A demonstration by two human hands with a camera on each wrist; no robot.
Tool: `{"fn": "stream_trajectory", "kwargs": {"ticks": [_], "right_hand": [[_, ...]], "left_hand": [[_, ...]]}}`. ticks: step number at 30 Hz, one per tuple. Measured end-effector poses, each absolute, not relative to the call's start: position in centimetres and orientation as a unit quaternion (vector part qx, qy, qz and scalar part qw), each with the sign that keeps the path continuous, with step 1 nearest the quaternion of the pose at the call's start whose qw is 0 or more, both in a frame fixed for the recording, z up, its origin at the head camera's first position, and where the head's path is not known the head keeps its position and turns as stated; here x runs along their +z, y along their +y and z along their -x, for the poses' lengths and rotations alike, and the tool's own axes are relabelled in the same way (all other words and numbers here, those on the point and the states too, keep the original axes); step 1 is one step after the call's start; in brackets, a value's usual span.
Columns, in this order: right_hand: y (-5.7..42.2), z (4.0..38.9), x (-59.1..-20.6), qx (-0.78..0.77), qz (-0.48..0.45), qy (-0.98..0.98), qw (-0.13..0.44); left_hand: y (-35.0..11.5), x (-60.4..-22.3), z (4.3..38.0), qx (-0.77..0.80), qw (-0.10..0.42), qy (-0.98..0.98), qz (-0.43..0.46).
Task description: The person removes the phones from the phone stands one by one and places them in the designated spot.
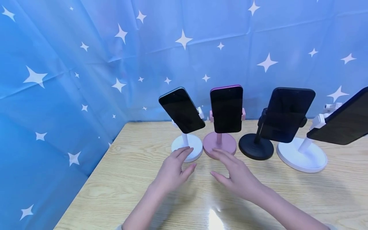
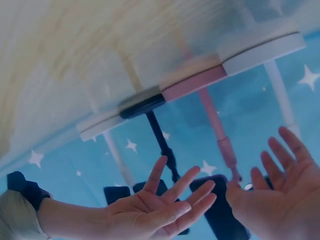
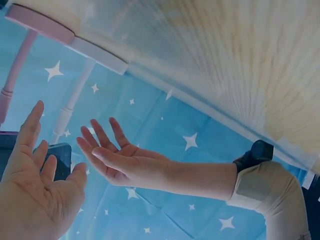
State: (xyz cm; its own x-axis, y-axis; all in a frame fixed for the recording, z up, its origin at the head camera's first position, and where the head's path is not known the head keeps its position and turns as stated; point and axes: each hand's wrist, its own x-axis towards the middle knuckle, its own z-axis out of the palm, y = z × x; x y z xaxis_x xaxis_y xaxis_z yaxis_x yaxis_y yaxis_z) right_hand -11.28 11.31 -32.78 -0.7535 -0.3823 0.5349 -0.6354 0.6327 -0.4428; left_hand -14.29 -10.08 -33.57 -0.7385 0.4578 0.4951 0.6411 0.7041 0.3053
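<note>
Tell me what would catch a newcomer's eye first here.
Probably the four phones on stands along the far side of the table. Behind them spreads a blue backdrop with white stars. In front, the left hand and right hand hover above the table, holding nothing.

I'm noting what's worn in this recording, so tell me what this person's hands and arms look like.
The left hand and right hand are gloveless. The left sleeve and right sleeve are pale greyish-beige. A dark, blocky band sits at each sleeve's edge.
</note>
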Motion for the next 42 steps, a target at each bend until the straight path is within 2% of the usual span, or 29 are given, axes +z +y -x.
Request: {"fn": "stream_trajectory", "kwargs": {"ticks": [5,9,14,22,35,42], "right_hand": [[10.3,11.4,-32.3,0.356,-0.284,-0.864,0.214],[9.8,11.8,-31.9,0.397,-0.296,-0.824,0.275],[9.4,12.5,-31.4,0.433,-0.301,-0.785,0.325],[8.6,13.3,-30.3,0.419,-0.275,-0.789,0.355],[6.9,15.4,-28.3,0.451,-0.273,-0.761,0.377],[6.2,15.8,-27.7,0.423,-0.269,-0.754,0.424]], "left_hand": [[-10.5,-33.2,14.7,-0.298,0.254,-0.869,0.304],[-10.8,-32.8,14.9,-0.323,0.282,-0.855,0.293],[-10.8,-32.2,15.1,-0.364,0.278,-0.849,0.263],[-10.8,-31.4,15.4,-0.403,0.300,-0.833,0.230],[-11.3,-30.3,16.2,-0.435,0.295,-0.825,0.207],[-11.1,-29.6,17.0,-0.461,0.299,-0.813,0.194]]}}
